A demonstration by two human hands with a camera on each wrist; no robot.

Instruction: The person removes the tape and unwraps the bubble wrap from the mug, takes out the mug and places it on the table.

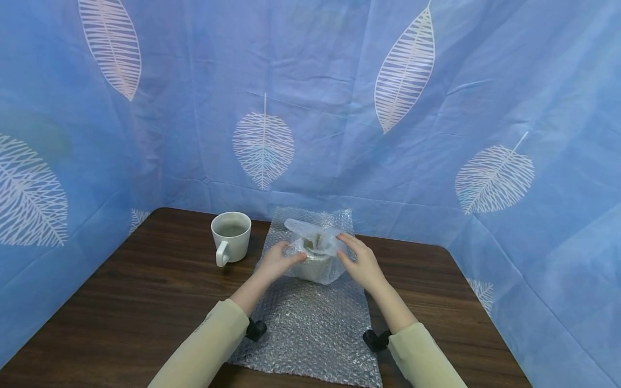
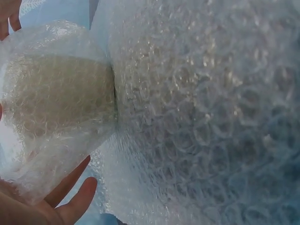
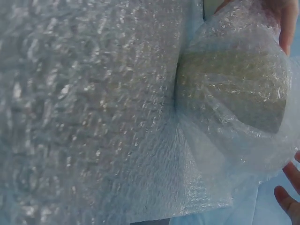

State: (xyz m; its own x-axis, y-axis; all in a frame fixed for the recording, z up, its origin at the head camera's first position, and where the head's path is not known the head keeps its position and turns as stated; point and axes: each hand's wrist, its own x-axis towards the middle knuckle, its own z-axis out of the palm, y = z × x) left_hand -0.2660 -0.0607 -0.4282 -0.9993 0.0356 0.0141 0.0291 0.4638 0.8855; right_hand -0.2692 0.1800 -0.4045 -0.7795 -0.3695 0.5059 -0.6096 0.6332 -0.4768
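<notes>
A light-coloured cup [image 3: 229, 89] stands inside clear bubble wrap [image 2: 61, 93], on a long sheet of the same bubble wrap [image 1: 315, 323]. The wrap's loose upper edges stand up and fold over the cup's mouth. My left hand [image 1: 280, 262] holds the gathered wrap at the left side, thumb over the rim and fingers outside. On the right, my right hand [image 1: 363, 265] touches the raised wrap with fingers spread and fairly straight. In the left wrist view, wrap covers part of the left hand [image 2: 51, 206]. Only fingers of the right hand [image 3: 290, 192] show in the right wrist view.
A white mug [image 1: 232, 237] with its handle toward me stands left of the sheet. Everything rests on a dark wooden table [image 1: 145, 291]. Behind and at both sides hangs a blue curtain [image 1: 320, 151] with white leaf prints.
</notes>
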